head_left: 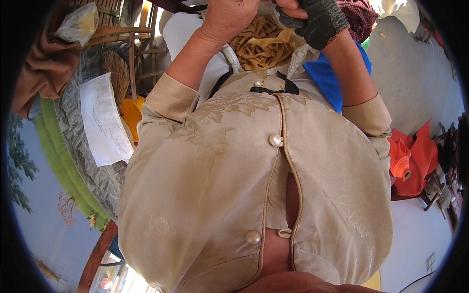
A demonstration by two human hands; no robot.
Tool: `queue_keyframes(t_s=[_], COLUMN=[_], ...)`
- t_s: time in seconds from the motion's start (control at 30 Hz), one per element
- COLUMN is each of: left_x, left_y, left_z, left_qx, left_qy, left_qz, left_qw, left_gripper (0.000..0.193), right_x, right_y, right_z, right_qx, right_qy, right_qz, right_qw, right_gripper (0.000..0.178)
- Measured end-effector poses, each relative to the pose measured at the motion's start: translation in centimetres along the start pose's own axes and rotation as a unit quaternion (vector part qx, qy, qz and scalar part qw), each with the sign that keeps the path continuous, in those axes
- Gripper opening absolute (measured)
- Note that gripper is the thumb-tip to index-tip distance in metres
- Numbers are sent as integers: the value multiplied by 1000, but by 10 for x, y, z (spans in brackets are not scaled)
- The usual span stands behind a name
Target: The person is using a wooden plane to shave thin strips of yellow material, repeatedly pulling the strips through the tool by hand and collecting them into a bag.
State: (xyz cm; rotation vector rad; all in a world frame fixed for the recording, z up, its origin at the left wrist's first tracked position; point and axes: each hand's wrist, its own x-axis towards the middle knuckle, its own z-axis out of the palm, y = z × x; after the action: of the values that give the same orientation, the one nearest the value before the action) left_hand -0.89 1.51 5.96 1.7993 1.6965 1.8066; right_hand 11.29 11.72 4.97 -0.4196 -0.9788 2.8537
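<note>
At the top edge my bare left hand (pixel 232 15) is bent inward with its fingers closed; the frame cuts off part of them. My right hand (pixel 320 22) wears a dark grey fingerless glove, and its bare fingertips curl toward the left hand. Whatever either hand grips is hidden or too small to make out. Below and between the hands, a heap of brownish-yellow strips (pixel 261 46) lies in a pale, open bag or container (pixel 295 62) at my lap.
On the left are a white sack (pixel 102 119), a straw broom (pixel 116 71), a wooden chair (pixel 132 61) and a brown cloth (pixel 49 73). Blue cloth (pixel 325 80) lies under my right forearm. Red-orange material (pixel 415 158) with a roll sits at the right.
</note>
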Motion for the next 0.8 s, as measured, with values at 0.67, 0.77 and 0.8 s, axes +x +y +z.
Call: queue_keyframes(t_s=[0.67,0.77,0.8], left_x=[-32,-31,-33], left_y=[-36,-55,-56], left_z=[12,11,9], left_qx=[-331,-205,-198], left_qy=[-37,18,13], left_qz=[-360,-235,-249], left_qw=[871,950,948], left_gripper=[15,11,9], right_x=[8,6,5], right_y=[24,27,28], right_z=[-21,-10,-10], right_qx=[-574,-357,-268], right_qy=[203,168,147], right_qz=[-228,-106,-84], right_qw=[760,913,948], right_gripper=[24,25,25])
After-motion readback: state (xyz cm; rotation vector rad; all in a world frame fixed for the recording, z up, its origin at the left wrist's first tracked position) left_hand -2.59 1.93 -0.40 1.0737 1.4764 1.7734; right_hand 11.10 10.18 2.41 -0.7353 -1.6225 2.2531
